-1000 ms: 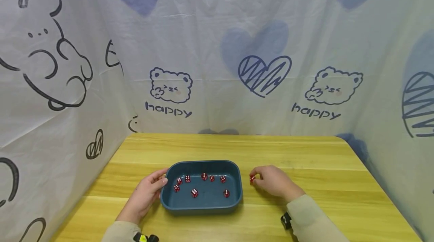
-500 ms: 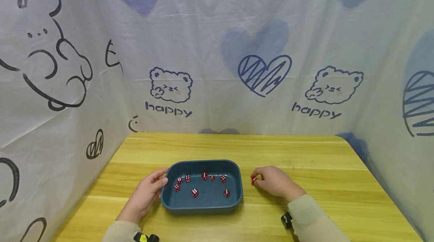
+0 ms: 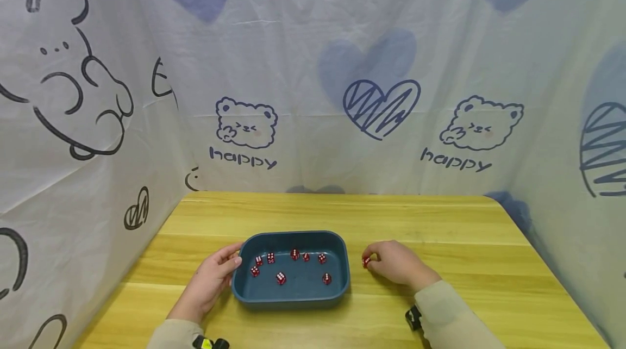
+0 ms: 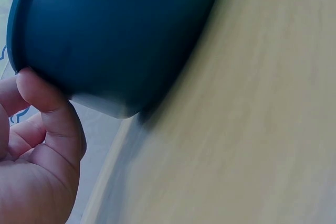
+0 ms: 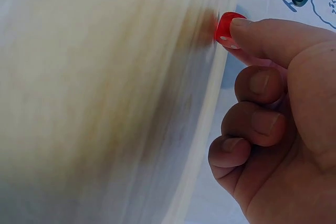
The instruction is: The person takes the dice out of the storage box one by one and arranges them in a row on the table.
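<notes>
A dark blue-green rectangular tray (image 3: 303, 287) stands on the table, with several red dice with white pips scattered on its floor, such as one die (image 3: 281, 278) near the front. My left hand (image 3: 211, 279) holds the tray's left end; in the left wrist view the thumb (image 4: 39, 90) lies against the outer wall, other fingers curled close by. To the right of the tray, my right hand (image 3: 395, 263) pinches a red die (image 5: 226, 29) between thumb and index finger, low at the tabletop. Its remaining fingers are curled in. Part of this die is hidden by the fingertips.
The wooden table (image 3: 440, 224) runs back to a white curtain (image 3: 303, 137) printed with hearts and bears. More curtain hangs along both sides. Dark wrist devices (image 3: 413, 317) sit at the sleeve cuffs.
My right hand and its die have shifted very slightly right and toward me, and the die shows a slightly different angle. The left hand, tray and other dice stay in place.
</notes>
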Motion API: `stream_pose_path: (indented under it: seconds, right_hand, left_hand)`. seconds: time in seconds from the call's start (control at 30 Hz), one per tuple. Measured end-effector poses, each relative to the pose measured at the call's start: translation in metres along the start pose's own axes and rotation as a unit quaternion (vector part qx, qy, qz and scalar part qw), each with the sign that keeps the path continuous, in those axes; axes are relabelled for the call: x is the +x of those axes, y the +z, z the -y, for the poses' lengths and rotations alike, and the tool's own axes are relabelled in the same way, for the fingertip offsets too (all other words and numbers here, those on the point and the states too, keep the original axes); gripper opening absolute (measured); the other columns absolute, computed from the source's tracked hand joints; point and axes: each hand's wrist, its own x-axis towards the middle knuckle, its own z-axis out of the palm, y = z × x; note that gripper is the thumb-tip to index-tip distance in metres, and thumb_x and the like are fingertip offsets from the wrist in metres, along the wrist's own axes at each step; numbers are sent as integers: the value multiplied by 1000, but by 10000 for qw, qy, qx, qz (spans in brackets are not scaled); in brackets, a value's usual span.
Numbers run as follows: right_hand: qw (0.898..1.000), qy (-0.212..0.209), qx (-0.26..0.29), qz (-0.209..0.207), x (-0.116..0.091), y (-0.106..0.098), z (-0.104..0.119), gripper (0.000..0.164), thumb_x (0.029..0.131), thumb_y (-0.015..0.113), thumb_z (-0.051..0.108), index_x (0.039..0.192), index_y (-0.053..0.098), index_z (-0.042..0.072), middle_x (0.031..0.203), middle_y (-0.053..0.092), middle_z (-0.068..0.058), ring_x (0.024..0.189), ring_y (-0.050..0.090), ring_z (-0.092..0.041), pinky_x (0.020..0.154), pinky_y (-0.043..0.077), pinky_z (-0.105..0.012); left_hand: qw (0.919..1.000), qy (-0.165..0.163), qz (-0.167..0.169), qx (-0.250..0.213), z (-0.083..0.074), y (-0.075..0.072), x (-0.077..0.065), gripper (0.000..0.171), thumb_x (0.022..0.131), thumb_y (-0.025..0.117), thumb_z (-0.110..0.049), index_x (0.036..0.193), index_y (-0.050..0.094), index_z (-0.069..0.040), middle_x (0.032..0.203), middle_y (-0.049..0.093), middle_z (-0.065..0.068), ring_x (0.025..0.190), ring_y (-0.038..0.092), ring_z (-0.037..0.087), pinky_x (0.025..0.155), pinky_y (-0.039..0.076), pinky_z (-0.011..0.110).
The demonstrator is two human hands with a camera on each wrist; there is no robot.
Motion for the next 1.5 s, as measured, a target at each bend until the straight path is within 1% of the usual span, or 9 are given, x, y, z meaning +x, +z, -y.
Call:
stream_pose_path:
  seconds: [0.27, 0.4, 0.6, 0.77, 1.1, 1.27, 1.5]
  right_hand:
    - [10000, -25, -9, -34, 1, 1, -2, 13, 91, 71, 13, 102, 75, 20, 90, 67, 11, 69, 51, -12, 71, 46, -37]
    - [10000, -22, 68, -26, 1, 2, -3, 14, 91, 72, 14, 103, 75, 19, 91, 66, 10, 71, 52, -14, 71, 46, -38]
    - [9998, -40, 192, 2, 0, 2, -4, 18, 90, 74, 16, 108, 74, 17, 86, 63, 10, 69, 50, -16, 69, 44, -38]
    - [9997, -11, 240, 10, 0, 0, -3, 21, 90, 74, 17, 111, 74, 16, 86, 63, 9, 70, 51, -16, 68, 44, -38]
    - [9996, 53, 261, 30, 0, 0, -2, 21, 91, 73, 18, 112, 74, 16, 83, 61, 9, 68, 50, -15, 66, 44, -36]
    - [9995, 74, 289, 40, 0, -1, 0, 20, 92, 72, 19, 112, 74, 16, 80, 60, 9, 66, 50, -14, 65, 44, -36]
    - [9994, 48, 345, 25, -1, -3, 2, 23, 94, 71, 20, 117, 73, 14, 70, 55, 7, 62, 50, -13, 60, 42, -34]
  left_hand:
    - [10000, -6, 1, -2, 1, 0, 1, 46, 104, 56, -9, 149, 47, -2, 108, 52, 13, 72, 49, 16, 60, 45, 23]
    - [10000, -29, 12, -5, 1, -1, 1, 46, 105, 56, -10, 149, 47, -2, 109, 52, 13, 74, 50, 16, 61, 46, 24]
    - [10000, -36, 30, 0, 1, -1, 1, 47, 105, 56, -12, 150, 46, -3, 111, 52, 13, 76, 50, 17, 62, 47, 24]
    - [10000, -11, 50, -4, 2, -1, 1, 47, 105, 56, -12, 150, 46, -3, 111, 52, 13, 76, 50, 16, 62, 46, 24]
    - [10000, -13, 62, -5, 2, -2, 1, 48, 105, 57, -12, 150, 46, -3, 113, 53, 14, 76, 51, 16, 62, 47, 24]
    - [10000, -30, 60, -12, 2, -2, 1, 48, 105, 57, -13, 151, 45, -4, 114, 54, 14, 76, 51, 16, 62, 47, 24]
    - [10000, -74, 32, -27, 0, -1, 0, 48, 105, 57, -15, 151, 46, -5, 115, 54, 13, 77, 52, 16, 62, 47, 24]
